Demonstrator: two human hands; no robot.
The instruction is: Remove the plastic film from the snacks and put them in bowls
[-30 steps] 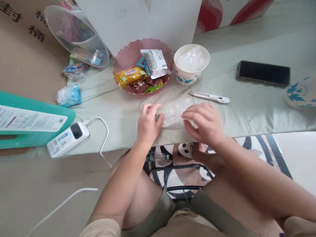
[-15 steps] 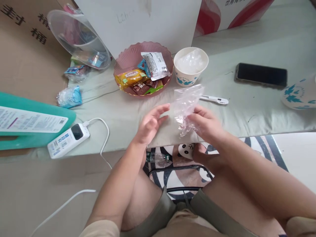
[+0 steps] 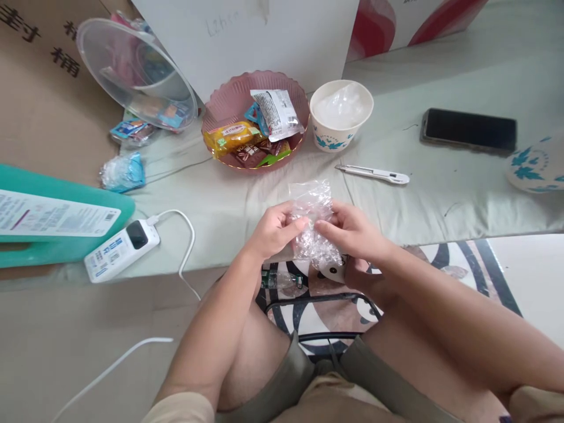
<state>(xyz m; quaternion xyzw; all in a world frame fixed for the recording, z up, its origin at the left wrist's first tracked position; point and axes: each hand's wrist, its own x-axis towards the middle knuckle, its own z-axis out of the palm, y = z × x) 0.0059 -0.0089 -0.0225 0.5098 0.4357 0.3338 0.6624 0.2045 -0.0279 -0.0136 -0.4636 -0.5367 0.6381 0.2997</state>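
A crumpled clear plastic bag (image 3: 315, 197) is held between both hands at the table's front edge. My left hand (image 3: 273, 230) grips its left side, thumb pressed on top. From the right, my right hand (image 3: 356, 232) pinches it with the thumb over the plastic and fingers behind. Beyond the hands lies a white utility knife (image 3: 374, 174) with its blade end pointing left. Behind that stands a paper cup (image 3: 335, 141) with blue leaf prints and clear plastic inside. A pink scalloped bowl (image 3: 224, 94) holds several wrapped snacks.
A black phone (image 3: 469, 130) and another leaf-print cup (image 3: 537, 167) are at the right. On the left are a white power bank (image 3: 123, 252) with a cable, a green jug (image 3: 66, 205), a blue packet (image 3: 126, 172) and a tilted clear tub (image 3: 136, 76).
My right hand has brought the plastic bag down and left. My left hand, open and apart from it before, has closed on it. The knife is now fully uncovered.
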